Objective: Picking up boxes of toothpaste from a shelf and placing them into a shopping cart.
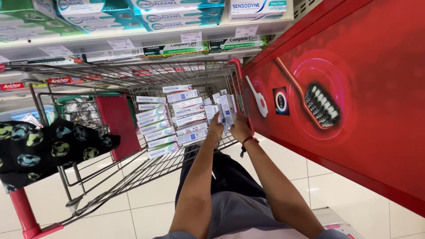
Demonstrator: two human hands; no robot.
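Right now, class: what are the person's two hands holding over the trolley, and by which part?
Both hands hold a small bunch of white toothpaste boxes by their lower ends: the left hand and the right hand grip from below, above the wire trolley.

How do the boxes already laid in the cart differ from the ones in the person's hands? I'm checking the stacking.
The laid boxes lie flat in two neat rows on the cart bottom; the held boxes stand on end, bunched loosely. The laid boxes are untouched, while the left hand and right hand grip the held boxes. Both are slim white cartons.
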